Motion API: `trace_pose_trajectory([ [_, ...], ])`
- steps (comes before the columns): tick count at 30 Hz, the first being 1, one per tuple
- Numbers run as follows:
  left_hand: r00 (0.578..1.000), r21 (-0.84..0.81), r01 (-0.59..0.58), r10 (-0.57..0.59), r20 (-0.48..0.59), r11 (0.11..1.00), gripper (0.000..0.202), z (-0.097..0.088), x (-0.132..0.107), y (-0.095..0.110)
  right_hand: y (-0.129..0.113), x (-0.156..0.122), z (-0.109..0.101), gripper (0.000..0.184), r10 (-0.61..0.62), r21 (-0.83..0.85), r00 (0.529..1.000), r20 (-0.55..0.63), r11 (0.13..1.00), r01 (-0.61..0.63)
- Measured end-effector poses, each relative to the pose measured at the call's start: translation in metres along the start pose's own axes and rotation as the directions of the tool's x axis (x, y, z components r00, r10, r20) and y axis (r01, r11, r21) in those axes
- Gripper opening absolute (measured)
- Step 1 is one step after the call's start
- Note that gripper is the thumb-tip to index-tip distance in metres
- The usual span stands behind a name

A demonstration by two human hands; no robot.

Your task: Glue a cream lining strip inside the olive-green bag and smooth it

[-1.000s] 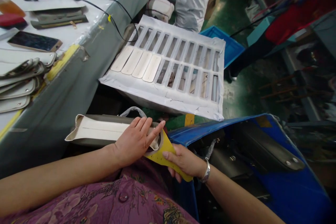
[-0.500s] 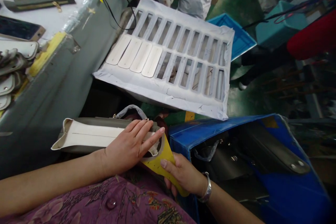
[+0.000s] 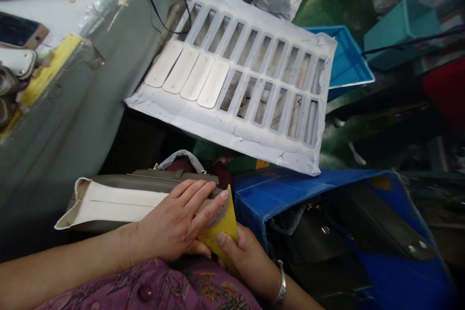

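yellow card [image 3: 223,232] stood up against end of olive bag [image 3: 152,178], pinched narrow in right hand [image 3: 247,264]; left hand [image 3: 174,218] flat and open on bag, touching card edge.

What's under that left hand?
The left hand lies on an olive handbag with a white panel; the part beneath the palm is covered.
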State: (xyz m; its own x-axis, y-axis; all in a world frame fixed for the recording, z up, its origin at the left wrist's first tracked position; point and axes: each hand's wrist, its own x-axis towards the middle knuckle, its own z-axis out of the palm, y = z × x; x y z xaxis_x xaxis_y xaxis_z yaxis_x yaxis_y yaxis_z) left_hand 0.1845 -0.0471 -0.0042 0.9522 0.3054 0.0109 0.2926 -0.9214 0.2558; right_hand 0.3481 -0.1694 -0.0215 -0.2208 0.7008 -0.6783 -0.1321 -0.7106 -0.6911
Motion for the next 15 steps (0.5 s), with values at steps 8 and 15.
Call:
trace_pose_trajectory([
  [8,0.995,0.034,0.070,-0.072,0.065,0.997,0.102,-0.011,0.000,0.008,-0.010,-0.037,0.005,0.050,0.076,0.010,0.979,-0.188,0.997,-0.075],
  [15,0.974,0.062,0.199,-0.204,0.099,0.978,0.101,-0.019,-0.003,0.021,-0.025,-0.052,0.029,0.024,-0.299,0.391,0.659,-0.690,0.613,0.687],
])
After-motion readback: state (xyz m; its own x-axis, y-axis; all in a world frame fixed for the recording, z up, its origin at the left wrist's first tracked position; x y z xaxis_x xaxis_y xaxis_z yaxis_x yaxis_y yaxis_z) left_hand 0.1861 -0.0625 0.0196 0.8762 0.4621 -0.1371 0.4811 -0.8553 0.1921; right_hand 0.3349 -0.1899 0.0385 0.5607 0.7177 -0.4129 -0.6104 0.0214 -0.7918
